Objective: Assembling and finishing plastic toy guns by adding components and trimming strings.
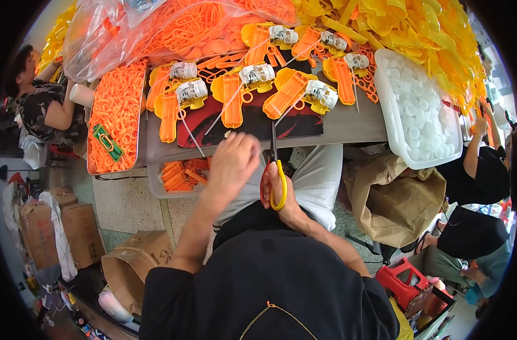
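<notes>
My right hand grips a pair of scissors with red and yellow handles over my lap. Their dark blades point away from me across the table's front edge. My left hand is beside them at that edge, its fingers bent and blurred by motion; whether they hold anything cannot be made out. Just past its fingertips lies a tiny pale scrap. In front of both hands lie several orange and yellow toy guns, each with a printed white cylinder. Thin pale strips stick out from some of them, one reaching the scissor tips.
At the left stands a tray of small orange rings, with a green bundle on top. A white tub of white caps is at the right, above a paper bag. Orange and yellow parts pile up behind. Other people sit at both sides.
</notes>
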A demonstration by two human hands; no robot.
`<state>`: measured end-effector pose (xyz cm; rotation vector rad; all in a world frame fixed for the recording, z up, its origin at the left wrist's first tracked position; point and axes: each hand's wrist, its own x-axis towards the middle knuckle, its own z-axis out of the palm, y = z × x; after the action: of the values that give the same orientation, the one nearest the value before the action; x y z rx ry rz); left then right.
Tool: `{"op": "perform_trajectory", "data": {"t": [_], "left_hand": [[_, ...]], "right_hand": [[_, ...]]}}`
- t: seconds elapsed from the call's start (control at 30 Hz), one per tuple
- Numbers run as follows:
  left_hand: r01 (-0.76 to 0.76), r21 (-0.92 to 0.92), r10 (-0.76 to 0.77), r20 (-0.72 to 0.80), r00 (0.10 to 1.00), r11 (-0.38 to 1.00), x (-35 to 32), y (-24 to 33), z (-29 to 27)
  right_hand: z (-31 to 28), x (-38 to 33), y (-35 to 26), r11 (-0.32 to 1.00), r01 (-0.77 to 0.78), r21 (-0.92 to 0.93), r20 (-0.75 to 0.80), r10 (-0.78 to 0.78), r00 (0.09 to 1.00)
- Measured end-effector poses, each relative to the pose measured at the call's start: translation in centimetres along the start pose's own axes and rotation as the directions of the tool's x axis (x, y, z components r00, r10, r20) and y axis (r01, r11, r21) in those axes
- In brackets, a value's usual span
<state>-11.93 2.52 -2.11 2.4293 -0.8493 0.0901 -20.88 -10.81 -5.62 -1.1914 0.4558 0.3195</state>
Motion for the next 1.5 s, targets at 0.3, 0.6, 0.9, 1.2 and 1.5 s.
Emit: {"op": "perform_trajectory", "data": {"t": [0.3, 0.6, 0.9, 1.2, 1.5], "left_hand": [[-0.211, -0.049, 0.205, -0.105, 0.973, 0.976, 5.2, 0.0, -4.3], [-0.255, -0.151, 0.238, -0.118, 0.964, 0.955, 9.2, -1.0, -0.2], [0.297, -0.263, -0.333, -0.103, 0.937, 0.918, -1.4, -2.8, -6.7], [0.347, -0.075, -0.351, -0.352, 0.868, 0.935, -0.4, -4.4, -1.1], [0.322, 0.020, -0.277, -0.464, 0.842, 0.946, -0.7, -4.9, -0.4]], "right_hand": [[-0.6, 0.0, 0.5, 0.994, -0.008, -0.112, 0.133, 0.023, 0.991], [0.5, 1.3, -1.6, 0.996, -0.079, 0.033, 0.067, 0.077, 0.995], [-0.7, -1.3, -0.5, 0.989, -0.076, 0.128, 0.029, 0.073, 0.997], [0.8, -0.4, 0.6, 0.992, -0.068, -0.102, 0.256, 0.092, 0.962], [0.3, 0.5, 1.6, 0.987, -0.080, -0.142, 0.246, 0.113, 0.963]]}}
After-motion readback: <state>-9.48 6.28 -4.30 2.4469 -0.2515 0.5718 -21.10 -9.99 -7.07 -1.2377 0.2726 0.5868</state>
